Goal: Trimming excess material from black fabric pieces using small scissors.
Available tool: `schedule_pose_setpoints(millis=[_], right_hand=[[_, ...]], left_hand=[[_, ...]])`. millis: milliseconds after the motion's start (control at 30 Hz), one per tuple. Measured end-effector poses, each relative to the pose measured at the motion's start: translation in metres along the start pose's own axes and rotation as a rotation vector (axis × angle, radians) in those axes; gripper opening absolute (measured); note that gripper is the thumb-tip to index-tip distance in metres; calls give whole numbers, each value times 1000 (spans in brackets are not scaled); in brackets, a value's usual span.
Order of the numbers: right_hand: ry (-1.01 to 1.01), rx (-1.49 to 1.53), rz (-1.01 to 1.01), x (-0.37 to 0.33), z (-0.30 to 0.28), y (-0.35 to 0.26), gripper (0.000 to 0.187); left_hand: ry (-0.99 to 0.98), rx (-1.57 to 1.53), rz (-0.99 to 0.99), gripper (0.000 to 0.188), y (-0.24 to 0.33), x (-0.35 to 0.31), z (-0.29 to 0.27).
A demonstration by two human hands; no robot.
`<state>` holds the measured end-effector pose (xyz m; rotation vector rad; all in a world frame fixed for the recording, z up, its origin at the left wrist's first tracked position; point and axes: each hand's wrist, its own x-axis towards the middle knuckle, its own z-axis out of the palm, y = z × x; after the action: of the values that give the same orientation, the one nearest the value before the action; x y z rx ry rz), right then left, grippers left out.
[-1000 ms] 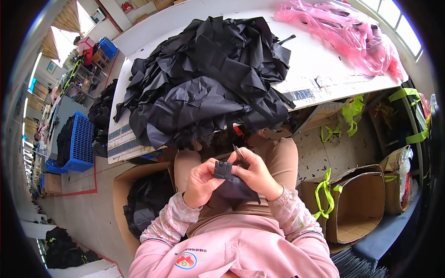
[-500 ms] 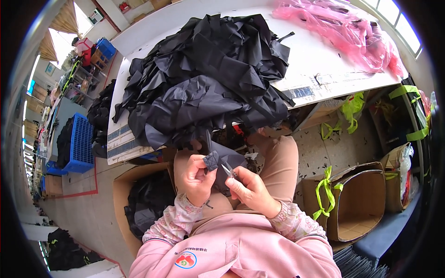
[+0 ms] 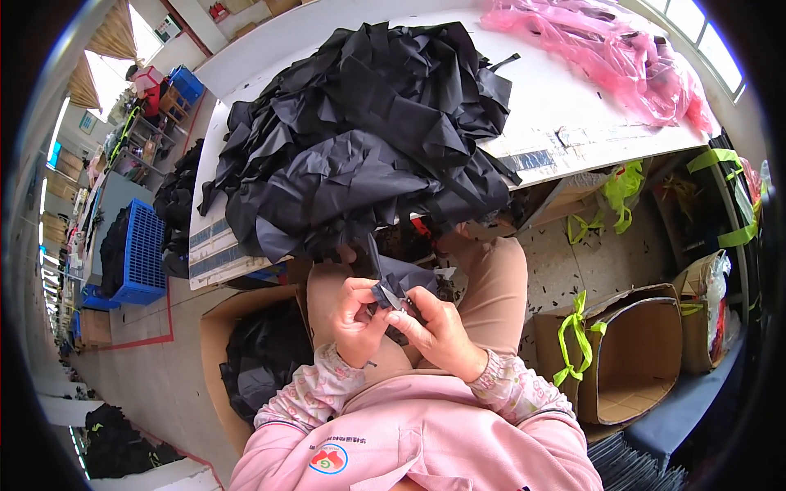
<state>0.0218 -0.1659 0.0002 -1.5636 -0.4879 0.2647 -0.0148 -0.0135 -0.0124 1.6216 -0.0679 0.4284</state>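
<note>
Black fabric point(image 3: 382, 292) in left hand point(image 3: 357, 324), table edge point(image 3: 606, 152) ahead, open room rightward.

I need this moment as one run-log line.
left hand: pinches black fabric; right hand: holds metal snips, blades at fabric; black pile: on table

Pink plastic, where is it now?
The pink plastic lies at the upper right of the head view, on the white table, right of the black fabric pile.

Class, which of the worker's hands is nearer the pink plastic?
Right. The right hand is below and left of the pink plastic in view; the left hand is farther left.
</note>
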Motion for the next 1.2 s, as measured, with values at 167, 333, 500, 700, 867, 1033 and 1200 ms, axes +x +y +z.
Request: schedule_pose_setpoints(millis=[167, 333, 500, 700, 867, 1033, 1200], right_hand=[[-18, -10, 38, -2, -2, 0, 28], [-17, -16, 47, -5, -3, 5, 27], [-26, -11, 66, -5, -6, 2, 26], [2, -28, -6, -4, -9, -5, 25], [-28, -19, 76, -5, -17, -2, 27], [-198, -40, 122, 4, -42, -12, 34], [-292, -236, 26, 8, -53, -20, 33]], left_hand=[[-7, 35, 5, 17, 2, 0, 0], [7, 26, -2, 18, 0, -2, 1], [-8, -7, -4, 18, 0, -2, 1], [-85, 29, 11, 18, 4, -1, -1], [-152, -147, -56, 18, 5, 6, -5], [-344, -380, -224, 15, 3, 20, -23], [-480, -455, -367, 12, 10, 26, -27]])
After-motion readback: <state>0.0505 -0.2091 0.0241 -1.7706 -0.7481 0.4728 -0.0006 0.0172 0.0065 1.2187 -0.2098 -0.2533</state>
